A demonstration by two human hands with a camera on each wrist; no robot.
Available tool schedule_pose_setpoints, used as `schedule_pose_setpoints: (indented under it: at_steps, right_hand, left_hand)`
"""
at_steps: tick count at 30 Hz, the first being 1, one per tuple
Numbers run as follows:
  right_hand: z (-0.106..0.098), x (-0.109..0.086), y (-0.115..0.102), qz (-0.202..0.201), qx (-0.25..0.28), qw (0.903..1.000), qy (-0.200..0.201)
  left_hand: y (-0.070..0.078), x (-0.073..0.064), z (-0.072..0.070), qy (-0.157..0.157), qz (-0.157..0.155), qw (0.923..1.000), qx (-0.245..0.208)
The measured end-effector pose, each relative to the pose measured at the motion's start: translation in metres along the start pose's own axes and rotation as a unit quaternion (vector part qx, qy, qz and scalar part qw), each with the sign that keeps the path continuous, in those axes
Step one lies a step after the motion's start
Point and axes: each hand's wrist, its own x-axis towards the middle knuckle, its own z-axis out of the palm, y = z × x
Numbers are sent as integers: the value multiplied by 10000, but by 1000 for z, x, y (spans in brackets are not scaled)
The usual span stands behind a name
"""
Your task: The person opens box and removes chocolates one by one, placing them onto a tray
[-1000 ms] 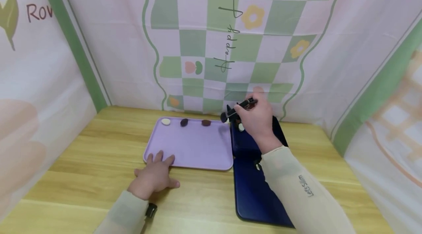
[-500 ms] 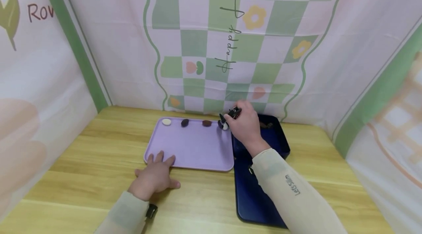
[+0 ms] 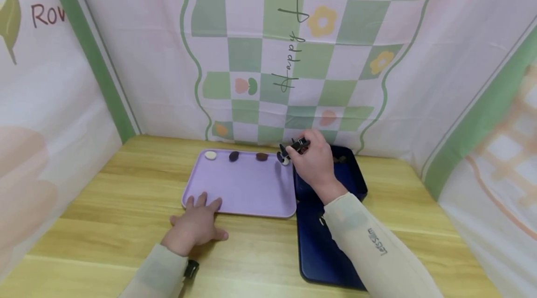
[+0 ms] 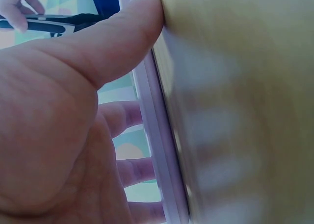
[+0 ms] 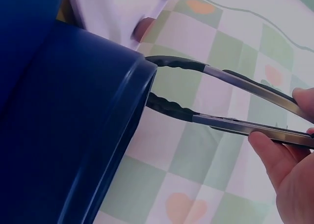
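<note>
My right hand (image 3: pixel 315 163) grips black-and-metal tongs (image 3: pixel 299 144) over the far right corner of the lilac tray (image 3: pixel 251 190). Beside the black tong tips shows a white oval piece (image 3: pixel 286 162), partly hidden by them. In the right wrist view the two tong arms stand apart, their ends behind the blue box's edge. Along the tray's far side lie a white pebble-like piece (image 3: pixel 210 155), a near-black one (image 3: pixel 233 155) and a brown one (image 3: pixel 262 156). My left hand (image 3: pixel 195 225) is spread, fingertips on the tray's near left edge.
A deep dark-blue box (image 3: pixel 360 181) stands right of the tray, with small pieces (image 3: pixel 339 159) inside at the back. Before it lies a flat dark-blue lid or tray (image 3: pixel 325 260), partly under my right sleeve. A patterned curtain (image 3: pixel 247 55) rises behind the wooden table (image 3: pixel 126 195).
The right hand has carried the tongs left and down from over the blue box to the tray's far right corner. Since half a second ago it has barely moved. The left hand stays put.
</note>
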Motion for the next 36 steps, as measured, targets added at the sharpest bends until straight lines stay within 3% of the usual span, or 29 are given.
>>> schedule_pose_setpoints:
  at_steps: [11,20,25,28,32,36]
  right_hand:
    - [0,-3,3,144,3,9998,-134]
    - [-33,6,0,541,365,9953,714]
    - [-59,10,4,1068,163,9895,955]
    - [-74,11,8,1552,-207,9846,775]
    - [-91,12,15,2206,-721,9724,234]
    - [-105,12,25,2604,-1090,9593,-16]
  left_hand:
    - [0,-1,1,78,72,9999,6]
    - [-1,-1,1,96,97,9999,10]
    - [0,-2,0,94,117,9999,7]
    - [0,-2,-1,93,110,9999,-11]
    - [0,-3,-1,72,73,9999,-32]
    - [0,-3,-2,43,83,10000,-25]
